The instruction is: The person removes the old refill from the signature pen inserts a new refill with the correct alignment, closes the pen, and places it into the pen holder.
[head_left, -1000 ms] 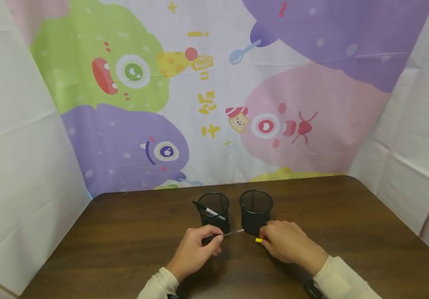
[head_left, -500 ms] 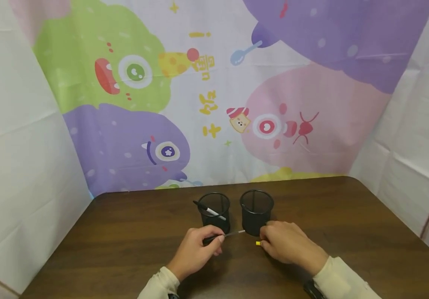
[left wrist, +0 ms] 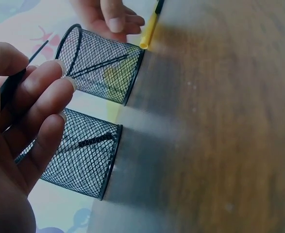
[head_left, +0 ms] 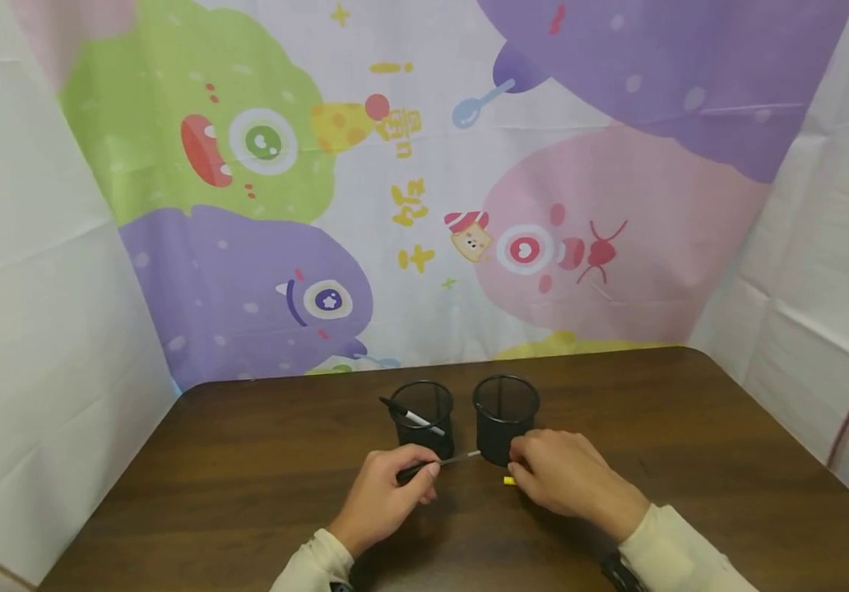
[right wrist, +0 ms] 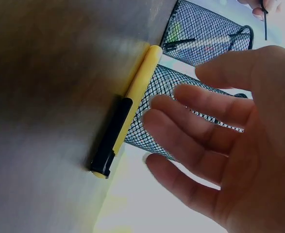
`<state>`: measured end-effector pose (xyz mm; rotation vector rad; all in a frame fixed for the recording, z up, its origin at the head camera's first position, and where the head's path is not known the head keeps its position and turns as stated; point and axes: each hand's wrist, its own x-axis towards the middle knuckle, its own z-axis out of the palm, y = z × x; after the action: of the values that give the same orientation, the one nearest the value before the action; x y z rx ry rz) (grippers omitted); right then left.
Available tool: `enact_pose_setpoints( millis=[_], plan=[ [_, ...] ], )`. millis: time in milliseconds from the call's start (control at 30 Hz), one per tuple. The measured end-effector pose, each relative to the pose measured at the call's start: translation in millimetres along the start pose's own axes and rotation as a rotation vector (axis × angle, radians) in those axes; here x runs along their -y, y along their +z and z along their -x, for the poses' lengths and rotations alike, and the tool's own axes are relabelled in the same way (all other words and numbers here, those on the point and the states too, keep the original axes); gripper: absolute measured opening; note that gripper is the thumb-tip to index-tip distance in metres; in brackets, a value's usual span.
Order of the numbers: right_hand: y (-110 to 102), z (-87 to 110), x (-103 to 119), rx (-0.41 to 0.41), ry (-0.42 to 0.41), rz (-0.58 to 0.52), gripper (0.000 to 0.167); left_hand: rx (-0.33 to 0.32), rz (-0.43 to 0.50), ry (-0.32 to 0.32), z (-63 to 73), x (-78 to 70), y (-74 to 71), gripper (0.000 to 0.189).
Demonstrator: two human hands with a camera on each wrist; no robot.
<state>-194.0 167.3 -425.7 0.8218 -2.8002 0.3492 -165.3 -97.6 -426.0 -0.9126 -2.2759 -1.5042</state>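
My left hand (head_left: 382,496) pinches a slim black-handled tool (left wrist: 13,85) with a thin shaft, grey and pale-tipped in the head view; its exact kind is unclear. Beside the right mesh cup (head_left: 497,440), a yellow-and-black pen (right wrist: 141,80) lies on the table; only its yellow end shows in the head view. Just over that pen hovers my right hand (right wrist: 200,126), its fingers relaxed and apart from it. A white marker with a black cap (head_left: 395,407) leans in the left mesh cup (head_left: 411,440), its capped end poking past the rim.
Both black mesh cups stand side by side on the brown wooden table (head_left: 247,460), in front of my hands. A cartoon-printed cloth (head_left: 424,312) hangs behind the table. White cloth walls (head_left: 32,247) flank both sides.
My right hand has lifted slightly away from the yellow-and-black pen, whose visible end sits a little lower. My left hand keeps its pinch on the slim tool, almost still.
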Motion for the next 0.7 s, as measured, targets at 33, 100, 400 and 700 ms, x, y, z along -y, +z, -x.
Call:
enact_pose_setpoints(
  millis=[33, 100, 400, 700],
  plan=[
    [0.2, -0.1, 0.5, -0.008, 0.003, -0.003, 0.015, 0.000, 0.001, -0.001, 0.2, -0.1, -0.1, 0.011],
    [0.4, -0.5, 1.5, -0.028, 0.003, -0.004, 0.012, 0.000, 0.000, -0.005, 0.6, 1.7, 0.3, 0.011],
    [-1.4, -2.2, 3.8, -0.120, -0.026, 0.002, 0.015, 0.002, -0.001, -0.011, 2.1, 12.8, 1.7, 0.009],
    [-3.8, -1.5, 4.7, -0.135, -0.022, 0.008, 0.012, 0.006, -0.016, -0.003, -0.4, -0.1, 0.7, 0.011]
  ],
)
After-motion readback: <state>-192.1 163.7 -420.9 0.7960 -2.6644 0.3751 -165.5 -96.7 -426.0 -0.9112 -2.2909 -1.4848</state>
